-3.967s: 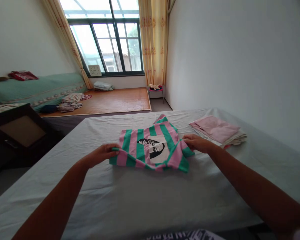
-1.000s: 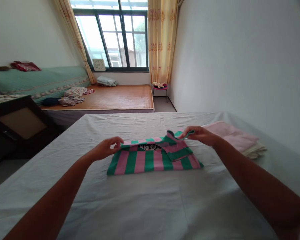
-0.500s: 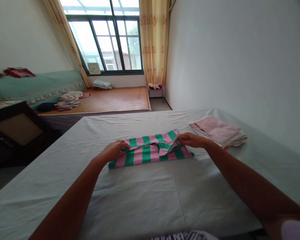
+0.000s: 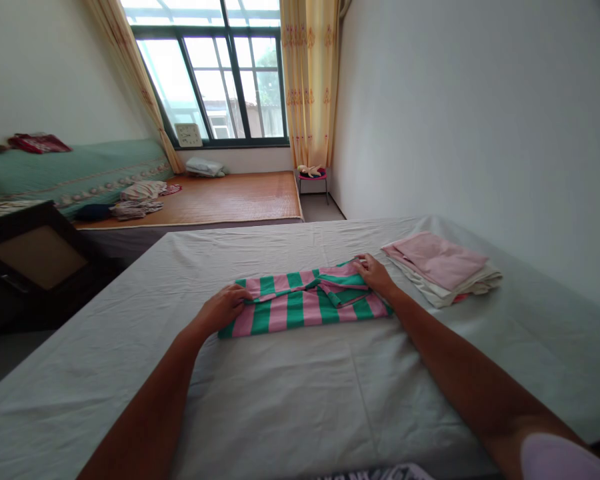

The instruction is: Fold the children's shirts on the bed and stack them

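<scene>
Head view: pink-and-green striped shirt lies doubled over on the pale bedsheet, between the person's two hands. Left hand at the shirt's left end, fingers and thumb drawn together on the corner of the upper layer. Right hand at the far right corner, fingers bunched close on the cloth; whether the thumb pins it from beneath cannot be told.

Risks, as judged: upper layer's near edge runs slanted and a little rumpled, so pressing it down like that could set a crooked crease. Sleeve lies skewed over the right part; a tug from the right hand could bunch it into a lump. Uneven pull between the hands would probably twist the layers, the cloth looking thin and soft. Folded pink cloth sits atop whitish cloth near the right hand; a wide swing might nudge that pile.

Containers: nearest candidate is the dark wooden cabinet off to the left, lighter door panel, contents hidden. Pink stool by the curtain bears a pale item, perhaps a soft toy
</scene>
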Motion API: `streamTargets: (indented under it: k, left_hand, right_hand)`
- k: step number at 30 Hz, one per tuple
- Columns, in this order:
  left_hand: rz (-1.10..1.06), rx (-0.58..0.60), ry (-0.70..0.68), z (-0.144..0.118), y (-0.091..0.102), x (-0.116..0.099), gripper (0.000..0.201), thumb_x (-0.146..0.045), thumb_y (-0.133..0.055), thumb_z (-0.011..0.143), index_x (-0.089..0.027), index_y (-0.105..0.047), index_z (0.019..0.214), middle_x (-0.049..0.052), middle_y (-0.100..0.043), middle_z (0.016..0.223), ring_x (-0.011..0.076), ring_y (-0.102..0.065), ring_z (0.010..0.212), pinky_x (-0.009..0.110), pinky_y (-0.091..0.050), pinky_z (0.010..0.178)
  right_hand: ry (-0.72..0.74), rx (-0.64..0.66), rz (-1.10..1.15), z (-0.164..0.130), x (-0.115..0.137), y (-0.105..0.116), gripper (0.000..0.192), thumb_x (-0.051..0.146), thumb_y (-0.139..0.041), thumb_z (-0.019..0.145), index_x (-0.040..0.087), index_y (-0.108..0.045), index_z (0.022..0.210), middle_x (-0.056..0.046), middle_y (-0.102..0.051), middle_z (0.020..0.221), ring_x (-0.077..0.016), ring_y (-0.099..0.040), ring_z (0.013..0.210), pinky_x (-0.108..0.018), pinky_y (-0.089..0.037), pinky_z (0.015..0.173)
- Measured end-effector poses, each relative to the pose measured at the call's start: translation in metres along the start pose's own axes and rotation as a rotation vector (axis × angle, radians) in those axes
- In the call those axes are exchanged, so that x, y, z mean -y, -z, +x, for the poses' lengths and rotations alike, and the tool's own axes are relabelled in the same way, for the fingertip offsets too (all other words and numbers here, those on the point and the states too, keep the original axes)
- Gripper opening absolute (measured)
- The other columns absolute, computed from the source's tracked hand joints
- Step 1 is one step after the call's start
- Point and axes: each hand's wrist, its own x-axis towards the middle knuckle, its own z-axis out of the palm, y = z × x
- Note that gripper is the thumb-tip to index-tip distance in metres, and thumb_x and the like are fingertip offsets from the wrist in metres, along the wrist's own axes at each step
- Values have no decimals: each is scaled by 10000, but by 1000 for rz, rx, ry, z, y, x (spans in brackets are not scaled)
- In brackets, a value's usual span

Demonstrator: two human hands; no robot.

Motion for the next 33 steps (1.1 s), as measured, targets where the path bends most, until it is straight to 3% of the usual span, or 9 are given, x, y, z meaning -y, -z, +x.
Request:
streamTargets:
  k: [4, 8, 10, 14, 18, 22, 25, 29, 33]
  left_hand:
    - [-27, -48, 10, -3, 3, 3, 279, -257, -521, 783, -266, -726, 970, 36, -650, 1095, 222, -578, 1061, 328, -448, 957]
    - [-88, -84, 50, -5, 3, 15, 271, -387, -539, 821, -247, -720, 967, 50, -648, 1094, 212, -601, 1039, 324, -452, 956]
    - [-113, -146, 162, -5, 0, 22, 331, -432, -486, 861, -218, -695, 1001, 64, -653, 1066, 198, -631, 962, 316, -481, 895]
    - [-56, -243, 347, 1, -9, 25, 371, -413, -457, 886, -202, -621, 1142, 61, -678, 978, 195, -644, 863, 311, -494, 796]
    - [18, -255, 272, 14, -14, 19, 328, -324, -502, 857, -227, -653, 1131, 47, -675, 931, 210, -639, 860, 316, -482, 797]
    - [11, -419, 258, 23, -15, 24, 293, -268, -464, 866, -227, -705, 1028, 50, -657, 974, 200, -636, 876, 309, -483, 830]
    - [11, -370, 302, 24, -18, 32, 321, -295, -481, 866, -204, -695, 1088, 70, -648, 976, 209, -633, 880, 329, -490, 858]
    - [111, -468, 265, 19, -23, 32, 426, -401, -451, 907, -189, -625, 1233, 124, -583, 1205, 256, -534, 1151, 395, -402, 1028]
    - [115, -222, 187, 10, -30, 20, 421, -413, -403, 931, -256, -594, 1272, 77, -517, 1369, 252, -446, 1282, 418, -328, 1099]
  right_hand:
    - [333, -101, -244, -13, 17, 3, 410, 337, -431, 943, 177, -522, 1310, -132, -563, 1342, -265, -522, 1215, -422, -416, 994]
    - [574, 238, -337, -33, 30, -14, 442, 417, -361, 978, 240, -525, 1348, -60, -542, 1388, -225, -450, 1307, -417, -346, 1083]
    - [583, 324, -365, -40, 30, -26, 473, 453, -351, 976, 263, -493, 1384, -44, -496, 1432, -221, -424, 1334, -423, -340, 1092]
    - [558, 333, -377, -43, 24, -38, 495, 472, -342, 973, 266, -471, 1405, -42, -471, 1451, -219, -402, 1353, -429, -332, 1105]
    - [546, 323, -360, -42, 23, -38, 498, 471, -359, 968, 256, -478, 1401, -45, -481, 1443, -227, -412, 1346, -439, -338, 1108]
    - [550, 333, -321, -44, 26, -35, 490, 468, -346, 973, 260, -484, 1394, -42, -506, 1422, -222, -425, 1338, -442, -347, 1105]
    - [552, 354, -305, -45, 29, -32, 490, 473, -332, 979, 252, -500, 1382, -42, -524, 1406, -216, -437, 1328, -432, -346, 1108]
    - [573, 331, -304, -47, 36, -27, 489, 445, -300, 993, 245, -474, 1404, -35, -466, 1455, -213, -379, 1369, -429, -317, 1125]
    - [597, 385, -312, -48, 38, -25, 474, 437, -315, 993, 268, -467, 1409, -19, -472, 1449, -220, -372, 1375, -454, -305, 1125]
